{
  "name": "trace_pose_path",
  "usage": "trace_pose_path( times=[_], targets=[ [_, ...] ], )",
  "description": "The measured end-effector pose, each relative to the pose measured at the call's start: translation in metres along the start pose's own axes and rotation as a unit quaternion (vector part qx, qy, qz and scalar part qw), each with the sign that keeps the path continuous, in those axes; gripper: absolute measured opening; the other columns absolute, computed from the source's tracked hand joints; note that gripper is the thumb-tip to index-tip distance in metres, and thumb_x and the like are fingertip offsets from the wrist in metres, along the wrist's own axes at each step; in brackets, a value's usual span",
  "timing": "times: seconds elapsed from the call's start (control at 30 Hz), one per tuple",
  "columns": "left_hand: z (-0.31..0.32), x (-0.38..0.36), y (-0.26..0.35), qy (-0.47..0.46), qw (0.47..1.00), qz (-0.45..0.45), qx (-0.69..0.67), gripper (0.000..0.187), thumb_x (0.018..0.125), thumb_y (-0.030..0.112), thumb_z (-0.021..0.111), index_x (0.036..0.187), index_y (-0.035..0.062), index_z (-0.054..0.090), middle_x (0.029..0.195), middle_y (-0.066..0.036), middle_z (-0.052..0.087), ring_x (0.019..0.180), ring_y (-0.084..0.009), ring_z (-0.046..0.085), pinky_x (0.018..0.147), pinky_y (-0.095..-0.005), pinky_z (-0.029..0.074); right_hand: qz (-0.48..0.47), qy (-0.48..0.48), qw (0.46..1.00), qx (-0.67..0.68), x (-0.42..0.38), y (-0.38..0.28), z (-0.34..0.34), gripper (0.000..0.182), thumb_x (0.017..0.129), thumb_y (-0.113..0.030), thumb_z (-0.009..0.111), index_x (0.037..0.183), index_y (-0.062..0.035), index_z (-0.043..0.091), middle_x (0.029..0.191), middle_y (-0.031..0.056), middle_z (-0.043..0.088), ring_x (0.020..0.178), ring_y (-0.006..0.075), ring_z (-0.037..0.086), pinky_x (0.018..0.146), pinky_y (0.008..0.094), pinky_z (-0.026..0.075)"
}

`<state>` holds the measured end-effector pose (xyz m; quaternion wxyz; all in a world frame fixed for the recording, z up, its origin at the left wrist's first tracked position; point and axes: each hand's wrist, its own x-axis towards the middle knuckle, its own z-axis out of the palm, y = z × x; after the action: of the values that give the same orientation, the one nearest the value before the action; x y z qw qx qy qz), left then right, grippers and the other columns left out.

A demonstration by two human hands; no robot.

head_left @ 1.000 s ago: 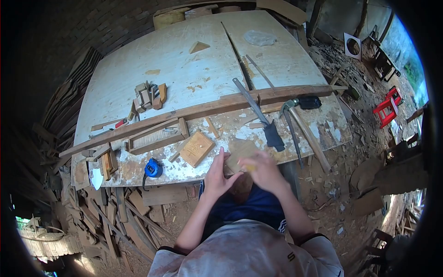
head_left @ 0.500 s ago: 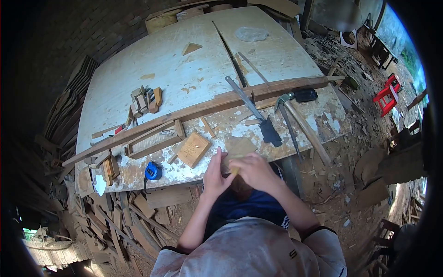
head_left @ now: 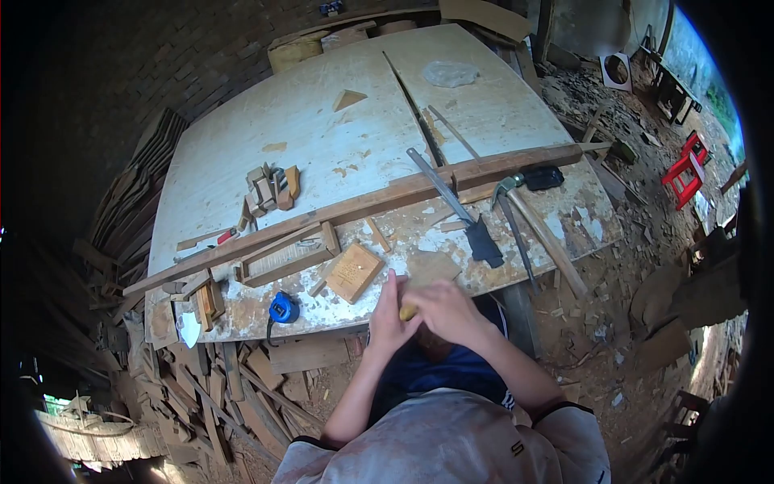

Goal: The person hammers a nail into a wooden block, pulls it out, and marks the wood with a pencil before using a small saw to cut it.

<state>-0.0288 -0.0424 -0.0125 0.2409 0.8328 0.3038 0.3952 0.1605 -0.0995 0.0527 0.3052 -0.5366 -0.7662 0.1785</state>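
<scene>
My left hand (head_left: 390, 321) is closed at the table's front edge, its thumb against a small yellowish piece (head_left: 409, 311) whose kind I cannot tell. Fingers bent over the same piece, my right hand (head_left: 451, 313) meets it from the right. Most of the piece is hidden by the fingers. Just beyond the hands lies a flat brown sheet (head_left: 434, 268). A square wooden block (head_left: 355, 273) rests on the table to the left of it.
A long wooden beam (head_left: 355, 211) crosses the worn table (head_left: 242, 161). In front of it are a wooden frame (head_left: 290, 264) and a blue tape measure (head_left: 283, 307). On the right lie a hammer (head_left: 548, 238) and a wrapped-handle metal tool (head_left: 484, 245). Scrap wood (head_left: 234, 395) covers the floor.
The view has shifted, so the table and its things appear lower and farther right. My hands stay together around the yellowish piece, with the right fingers slightly moved.
</scene>
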Motion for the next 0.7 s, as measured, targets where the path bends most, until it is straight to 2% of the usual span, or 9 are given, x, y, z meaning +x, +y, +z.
trace_pose_path(
  times=[0.1,0.13,0.17,0.23,0.3,0.43,0.57,0.6,0.7],
  targets=[
    [0.004,-0.001,-0.006,0.001,1.000,0.010,-0.006,0.124,0.082,0.024,0.099,0.175,-0.0020,0.021,0.139,-0.027,0.066,0.123,-0.0435,0.071,0.100,-0.0475,0.061,-0.031,0.014,0.997,0.074,-0.007,0.019,-0.007,0.020,0.100,-0.011,0.067,0.117,-0.0094,0.079,0.108,0.0120,0.083,0.102,0.0345,0.079,0.098,0.0475,0.056],
    [0.004,0.000,-0.001,0.003,1.000,0.004,-0.010,0.124,0.081,0.021,0.098,0.175,-0.0018,0.022,0.139,-0.027,0.066,0.123,-0.0435,0.071,0.100,-0.0473,0.061,0.071,0.043,0.993,0.087,-0.005,0.020,-0.016,0.019,0.101,-0.012,0.069,0.115,-0.0093,0.080,0.108,0.0127,0.083,0.102,0.0365,0.078,0.095,0.0460,0.057],
    [0.003,0.000,0.002,0.007,1.000,-0.002,-0.013,0.124,0.080,0.019,0.098,0.175,-0.0017,0.022,0.139,-0.027,0.066,0.124,-0.0436,0.071,0.100,-0.0472,0.061,0.084,0.147,0.984,0.055,-0.006,0.023,-0.012,0.016,0.101,-0.015,0.072,0.111,-0.0085,0.082,0.106,0.0127,0.083,0.099,0.0367,0.079,0.092,0.0467,0.058],
    [0.002,0.000,0.003,0.003,1.000,-0.005,0.003,0.118,0.078,0.017,0.096,0.174,-0.0009,0.028,0.140,-0.026,0.066,0.125,-0.0429,0.070,0.100,-0.0470,0.061,0.092,0.155,0.983,0.026,-0.011,0.008,-0.010,0.016,0.102,-0.018,0.072,0.113,-0.0088,0.079,0.107,0.0140,0.082,0.092,0.0389,0.076,0.090,0.0493,0.058],
    [0.001,0.003,0.004,-0.004,1.000,0.001,0.015,0.117,0.078,0.016,0.095,0.173,-0.0004,0.030,0.139,-0.025,0.067,0.125,-0.0416,0.070,0.104,-0.0472,0.059,0.048,0.133,0.982,0.121,-0.017,0.000,0.004,0.017,0.100,-0.017,0.075,0.114,-0.0069,0.079,0.107,0.0157,0.082,0.093,0.0384,0.078,0.087,0.0475,0.061],
    [-0.003,0.008,0.011,-0.007,0.995,0.081,0.062,0.104,0.081,0.017,0.091,0.169,0.0008,0.039,0.137,-0.026,0.068,0.127,-0.0457,0.068,0.106,-0.0496,0.058,0.096,0.172,0.956,0.215,-0.022,-0.024,0.010,0.020,0.097,-0.012,0.082,0.116,-0.0043,0.081,0.110,0.0143,0.081,0.097,0.0341,0.080,0.087,0.0425,0.063],
    [0.004,-0.021,0.021,-0.045,0.988,-0.089,-0.120,0.088,0.089,0.017,0.087,0.165,-0.0016,0.046,0.124,-0.028,0.073,0.111,-0.0446,0.075,0.096,-0.0464,0.062,0.070,0.190,0.954,0.222,-0.030,-0.033,0.011,0.029,0.093,-0.006,0.086,0.119,0.0017,0.079,0.120,0.0163,0.079,0.105,0.0293,0.081,0.088,0.0374,0.065],
    [0.005,-0.024,0.022,-0.012,0.995,-0.043,-0.091,0.084,0.092,0.015,0.086,0.165,-0.0022,0.047,0.115,-0.026,0.076,0.099,-0.0419,0.079,0.087,-0.0438,0.064,0.098,0.174,0.951,0.235,-0.036,-0.036,0.006,0.031,0.092,-0.006,0.087,0.121,0.0020,0.078,0.120,0.0162,0.079,0.106,0.0284,0.080,0.087,0.0368,0.066],
    [-0.012,-0.031,0.027,0.030,0.994,-0.088,-0.056,0.085,0.092,0.015,0.087,0.165,-0.0012,0.048,0.112,-0.023,0.078,0.097,-0.0369,0.081,0.084,-0.0420,0.065,0.074,0.192,0.960,0.193,-0.049,-0.023,-0.009,0.037,0.092,-0.013,0.090,0.125,-0.0006,0.077,0.120,0.0138,0.078,0.103,0.0268,0.081,0.083,0.0356,0.068]
  ],
)
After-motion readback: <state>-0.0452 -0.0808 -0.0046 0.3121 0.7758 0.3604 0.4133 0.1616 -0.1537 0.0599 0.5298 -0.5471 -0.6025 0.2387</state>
